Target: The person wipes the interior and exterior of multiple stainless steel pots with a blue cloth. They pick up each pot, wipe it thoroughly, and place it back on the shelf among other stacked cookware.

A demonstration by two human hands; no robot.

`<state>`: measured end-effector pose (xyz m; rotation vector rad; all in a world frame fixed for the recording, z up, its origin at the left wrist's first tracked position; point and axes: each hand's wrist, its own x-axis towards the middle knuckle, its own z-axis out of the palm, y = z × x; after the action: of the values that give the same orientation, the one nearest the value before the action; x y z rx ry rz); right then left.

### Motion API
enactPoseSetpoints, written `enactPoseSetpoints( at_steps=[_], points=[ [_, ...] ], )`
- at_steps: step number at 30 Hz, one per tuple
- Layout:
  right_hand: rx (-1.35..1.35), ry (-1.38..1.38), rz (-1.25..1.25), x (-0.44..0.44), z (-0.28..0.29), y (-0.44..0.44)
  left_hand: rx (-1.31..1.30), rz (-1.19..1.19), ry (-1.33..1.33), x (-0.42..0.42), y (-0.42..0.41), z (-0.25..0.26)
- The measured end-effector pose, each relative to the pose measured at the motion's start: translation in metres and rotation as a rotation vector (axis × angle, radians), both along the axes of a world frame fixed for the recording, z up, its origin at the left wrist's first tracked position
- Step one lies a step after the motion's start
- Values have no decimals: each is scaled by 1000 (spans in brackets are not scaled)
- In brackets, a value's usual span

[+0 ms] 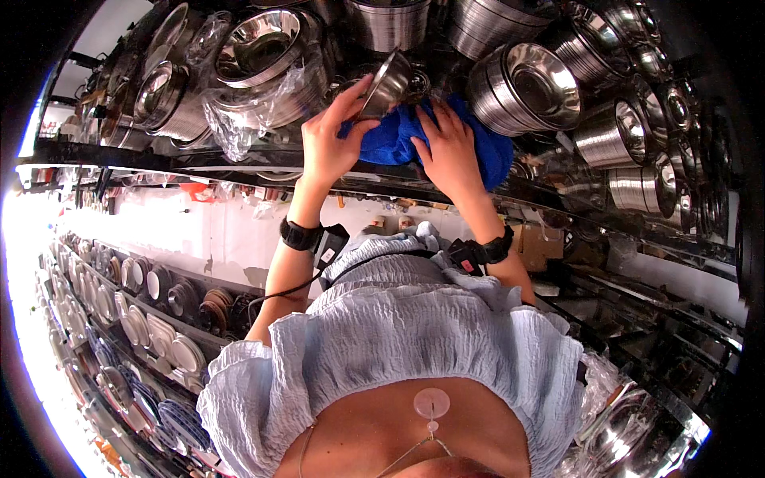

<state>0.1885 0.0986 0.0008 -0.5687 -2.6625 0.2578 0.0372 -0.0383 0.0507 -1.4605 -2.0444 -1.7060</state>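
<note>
A stainless steel bowl [391, 86] is tilted on its side in my left hand [334, 140], fingers on the outer side of its rim and thumb below. Under and beside the bowl is a bunched blue cloth [382, 143] lying over the shelf's front edge. My right hand [448, 143] rests on that cloth with its fingers spread and pressed into the folds. The cloth's far end hangs to the right of my right wrist. Part of the bowl's lower side is hidden by the cloth.
Stacked steel basins [526, 89] lean just right of my right hand. More bowls, some in clear plastic wrap [239, 128], stand to the left. The dark shelf rail [239, 164] runs below my wrists. Racks of plates [161, 337] line the left; a cardboard box [538, 245] sits at right.
</note>
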Motion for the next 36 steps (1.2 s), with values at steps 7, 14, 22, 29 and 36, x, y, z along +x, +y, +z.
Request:
enactPoseSetpoints(
  at_steps=[7, 14, 22, 29, 36],
  points=[
    [26, 1, 0, -2, 1, -2, -250, 157, 325, -19, 12, -12],
    [45, 75, 51, -1, -4, 2, -375, 137, 442, -30, 16, -31],
    [36, 66, 43, 0, -6, 1, -373, 85, 450, -32, 21, -43],
    [11, 59, 60, 5, 7, -7, -367, 106, 488, -29, 24, -51],
    [-37, 19, 63, 12, 1, -7, -350, 65, 450, -28, 23, -48]
  ],
)
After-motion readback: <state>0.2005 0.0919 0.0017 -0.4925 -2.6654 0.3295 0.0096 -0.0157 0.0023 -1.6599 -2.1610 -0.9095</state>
